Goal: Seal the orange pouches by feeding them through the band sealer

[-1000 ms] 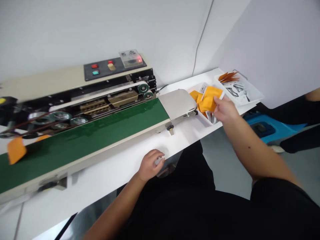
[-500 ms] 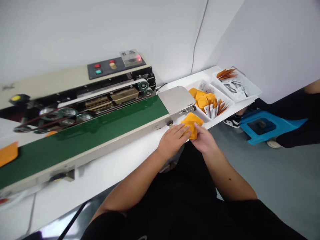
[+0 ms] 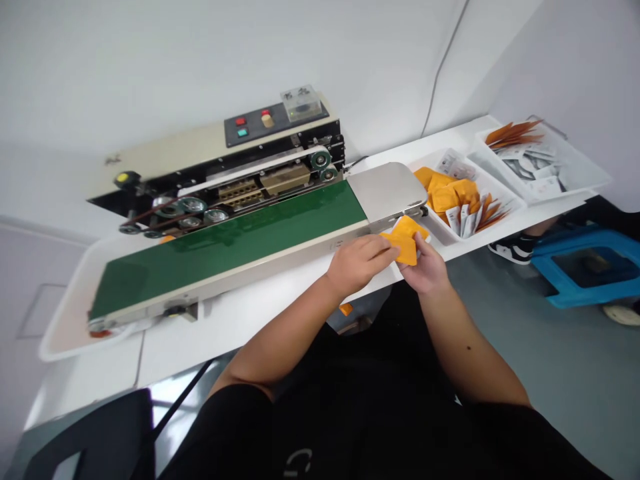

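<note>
Both my hands are in front of the machine's near right end, close together. Between them is a small orange pouch (image 3: 406, 249), with a second orange piece showing above it and a whitish edge; whether this is a fold or another pouch I cannot tell. My left hand (image 3: 361, 263) pinches the pouch's left side with bent fingers. My right hand (image 3: 428, 268) grips it from the right, thumb on top. Just beyond them is a white tray (image 3: 445, 233) with orange pouches (image 3: 447, 193) and several white sachets (image 3: 467, 220).
A band sealing machine (image 3: 280, 150) with a green conveyor belt (image 3: 240, 247) and metal end plate (image 3: 387, 190) stands on the white table (image 3: 260, 307). A white bin (image 3: 60, 320) is under the belt's left end. Right: another tray (image 3: 585, 177), a blue stool (image 3: 555, 287), a person's shoe (image 3: 513, 250).
My view has swung left, bringing the bin into sight. The orange pouch at the belt's left is gone from the belt. The pouch in my hands now shows two overlapping parts.
</note>
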The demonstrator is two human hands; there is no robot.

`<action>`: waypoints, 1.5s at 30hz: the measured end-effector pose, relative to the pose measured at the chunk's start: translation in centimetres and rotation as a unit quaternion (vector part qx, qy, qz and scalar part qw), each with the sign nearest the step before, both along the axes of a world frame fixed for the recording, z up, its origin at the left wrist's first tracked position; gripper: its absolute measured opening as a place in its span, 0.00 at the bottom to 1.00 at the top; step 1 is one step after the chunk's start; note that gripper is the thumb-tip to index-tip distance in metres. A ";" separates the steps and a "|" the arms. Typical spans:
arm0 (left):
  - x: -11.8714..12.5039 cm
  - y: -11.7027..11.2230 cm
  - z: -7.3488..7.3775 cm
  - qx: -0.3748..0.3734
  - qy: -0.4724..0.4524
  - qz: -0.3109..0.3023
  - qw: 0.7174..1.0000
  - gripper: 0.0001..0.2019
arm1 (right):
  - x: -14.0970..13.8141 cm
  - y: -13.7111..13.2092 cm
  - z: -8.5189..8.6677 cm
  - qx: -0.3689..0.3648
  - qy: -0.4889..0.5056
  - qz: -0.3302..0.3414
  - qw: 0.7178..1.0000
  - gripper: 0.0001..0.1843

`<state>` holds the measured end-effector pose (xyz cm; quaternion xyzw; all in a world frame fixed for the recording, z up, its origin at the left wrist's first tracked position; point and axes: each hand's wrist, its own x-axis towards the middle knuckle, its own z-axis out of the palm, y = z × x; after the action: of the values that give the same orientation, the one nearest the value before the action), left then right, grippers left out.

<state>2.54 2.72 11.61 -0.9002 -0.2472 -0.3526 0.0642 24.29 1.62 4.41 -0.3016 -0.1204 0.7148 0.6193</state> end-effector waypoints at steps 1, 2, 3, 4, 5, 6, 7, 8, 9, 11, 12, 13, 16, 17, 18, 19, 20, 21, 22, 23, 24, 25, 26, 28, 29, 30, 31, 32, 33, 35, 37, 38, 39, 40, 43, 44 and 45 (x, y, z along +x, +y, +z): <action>-0.3 0.4 0.7 0.003 -0.010 -0.002 1.000 0.13 | 0.4 0.2 -0.5 -0.003 0.003 0.003 1.000 0.12; -0.6 0.9 1.5 0.008 -0.018 -0.002 1.000 0.13 | 0.7 0.4 -1.2 -0.009 0.004 0.009 1.000 0.13; -1.0 1.6 2.3 0.015 -0.023 0.003 1.000 0.13 | 1.1 0.7 -2.0 -0.018 0.000 0.016 1.000 0.13; -1.5 2.4 3.0 0.023 -0.025 0.014 0.999 0.13 | 1.5 1.0 -2.8 -0.031 -0.006 0.021 0.999 0.13; -2.0 3.3 3.7 0.031 -0.024 0.031 0.999 0.13 | 1.8 1.4 -3.6 -0.047 -0.012 0.023 0.999 0.12; -2.5 4.3 4.4 0.036 -0.020 0.051 0.998 0.13 | 2.1 1.7 -4.3 -0.066 -0.014 0.022 0.998 0.12; -3.0 5.4 4.9 0.039 -0.014 0.075 0.996 0.14 | 2.3 2.1 -4.9 -0.083 -0.009 0.019 0.996 0.11; -3.6 6.4 5.4 0.041 -0.006 0.098 0.994 0.14 | 2.5 2.5 -5.4 -0.097 0.001 0.014 0.995 0.10; -4.0 7.5 5.9 0.042 0.004 0.120 0.992 0.15 | 2.6 2.9 -5.8 -0.109 0.013 0.011 0.994 0.10; -4.9 9.3 6.5 0.037 0.034 0.161 0.986 0.17 | 2.7 3.3 -6.3 -0.117 0.035 0.010 0.993 0.11; -5.2 10.0 6.8 0.032 0.050 0.179 0.982 0.17 | 2.8 3.5 -6.4 -0.116 0.040 0.011 0.992 0.12; -5.4 10.7 7.0 0.027 0.066 0.197 0.978 0.17 | 2.8 3.5 -6.5 -0.115 0.043 0.011 0.992 0.13; -5.7 12.3 7.3 0.018 0.109 0.242 0.964 0.15 | 2.9 3.5 -6.6 -0.111 0.047 0.022 0.993 0.15; -5.7 12.7 7.2 0.018 0.122 0.252 0.960 0.14 | 3.0 3.5 -6.6 -0.109 0.049 0.029 0.992 0.15; -5.7 13.0 7.2 0.017 0.133 0.260 0.956 0.13 | 3.0 3.5 -6.6 -0.107 0.051 0.036 0.992 0.16; -5.7 13.3 7.1 0.016 0.142 0.265 0.954 0.13 | 3.0 3.5 -6.6 -0.104 0.053 0.042 0.992 0.16; -5.7 13.6 7.0 0.013 0.147 0.268 0.952 0.13 | 3.1 3.4 -6.5 -0.102 0.056 0.047 0.992 0.17; -5.7 13.8 7.0 0.010 0.150 0.270 0.951 0.12 | 3.1 3.4 -6.5 -0.101 0.058 0.050 0.992 0.17; -5.7 13.9 7.0 0.007 0.152 0.273 0.950 0.13 | 3.1 3.5 -6.5 -0.101 0.059 0.051 0.992 0.17; -5.7 13.9 7.0 0.003 0.154 0.277 0.949 0.13 | 3.2 3.5 -6.6 -0.101 0.057 0.050 0.992 0.17; -5.7 13.9 7.1 -0.001 0.156 0.280 0.947 0.13 | 3.2 3.5 -6.6 -0.101 0.054 0.050 0.992 0.17; -5.8 13.8 7.2 -0.006 0.158 0.285 0.946 0.13 | 3.2 3.5 -6.7 -0.099 0.050 0.052 0.992 0.17; -5.9 13.7 7.3 -0.010 0.160 0.289 0.944 0.13 | 3.3 3.5 -6.7 -0.096 0.045 0.054 0.993 0.16; -6.2 13.3 7.4 -0.017 0.162 0.299 0.940 0.13 | 3.3 3.5 -6.7 -0.088 0.038 0.060 0.994 0.15; -6.4 13.2 7.4 -0.018 0.163 0.306 0.938 0.13 | 3.3 3.5 -6.7 -0.086 0.036 0.063 0.994 0.15; -6.6 13.0 7.4 -0.018 0.164 0.315 0.935 0.13 | 3.3 3.5 -6.7 -0.087 0.036 0.064 0.994 0.14; -6.9 12.9 7.4 -0.016 0.166 0.323 0.931 0.13 | 3.3 3.5 -6.6 -0.090 0.037 0.064 0.993 0.14; -7.2 12.8 7.5 -0.015 0.169 0.331 0.928 0.13 | 3.3 3.4 -6.5 -0.094 0.040 0.063 0.993 0.13; -7.6 12.6 7.6 -0.016 0.174 0.339 0.924 0.13 | 3.3 3.4 -6.4 -0.098 0.044 0.063 0.992 0.14; -8.2 12.0 7.9 -0.018 0.186 0.356 0.915 0.13 | 3.2 3.4 -6.2 -0.100 0.047 0.064 0.992 0.14; -8.7 11.0 8.2 -0.014 0.184 0.371 0.910 0.12 | 3.1 3.3 -6.1 -0.100 0.044 0.061 0.992 0.15; -8.8 10.2 8.4 -0.008 0.174 0.373 0.911 0.11 | 3.1 3.2 -6.0 -0.102 0.041 0.058 0.992 0.15; -8.8 9.3 8.3 0.001 0.159 0.370 0.916 0.11 | 3.0 3.1 -6.0 -0.105 0.037 0.054 0.992 0.14; -8.7 8.3 8.2 0.010 0.142 0.358 0.923 0.12 | 2.9 3.0 -5.9 -0.108 0.033 0.049 0.992 0.13; -7.0 4.4 6.5 0.027 0.119 0.259 0.958 0.14 | 2.5 2.4 -5.7 -0.104 0.007 0.041 0.994 0.11; -6.0 3.1 5.5 0.033 0.129 0.204 0.970 0.13 | 2.3 2.2 -5.5 -0.099 -0.003 0.042 0.994 0.10; -4.9 1.8 4.5 0.039 0.144 0.146 0.978 0.12 | 2.1 1.9 -5.3 -0.093 -0.010 0.048 0.994 0.10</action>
<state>-2.37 4.52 16.08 -0.8926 -0.3501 -0.2153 0.1853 26.39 3.55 -0.93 -0.3591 -0.0741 0.7484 0.5527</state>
